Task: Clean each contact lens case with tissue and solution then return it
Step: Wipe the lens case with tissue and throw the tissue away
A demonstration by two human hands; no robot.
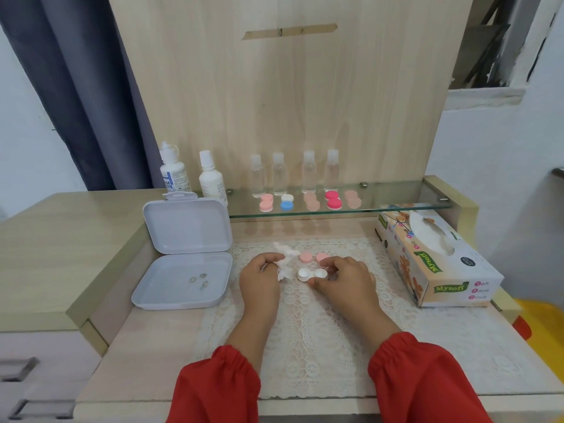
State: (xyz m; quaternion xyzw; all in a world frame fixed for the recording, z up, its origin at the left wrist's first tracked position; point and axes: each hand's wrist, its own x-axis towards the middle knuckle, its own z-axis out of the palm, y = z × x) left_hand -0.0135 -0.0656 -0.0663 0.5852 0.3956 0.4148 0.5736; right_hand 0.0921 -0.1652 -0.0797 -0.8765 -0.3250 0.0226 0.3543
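Head view, left to right: the open storage box (183,279) keeps loose lenses safe; the left hand (259,277) pinches a crumpled tissue (282,265) ready to wipe — the right hand (341,277) grips the white uncapped lens case (312,274) steady on the lace mat (320,331), pink caps (305,257) just behind.
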